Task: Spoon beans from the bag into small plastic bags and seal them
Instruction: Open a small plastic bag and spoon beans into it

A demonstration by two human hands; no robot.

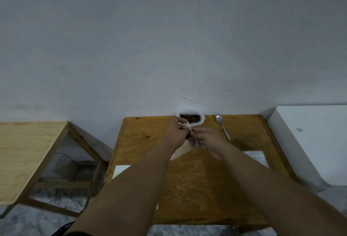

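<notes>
Beans [190, 118] sit dark in an open white bag [201, 122] at the far edge of the wooden table [197, 188], against the wall. Going left to right: a paler table [28, 153] stands apart across an open gap of floor; a white sheet [121, 170] lies at the near table's left edge; the left hand [176, 134] and right hand [208, 140] meet mid-table, fingers pinching the top of a small clear plastic bag [183, 150]. A spoon [222, 125] lies just right of the bean bag, untouched. More plastic [257, 157] rests near the right edge, beside a white cabinet [309, 141]. The front half of the tabletop lies bare.
</notes>
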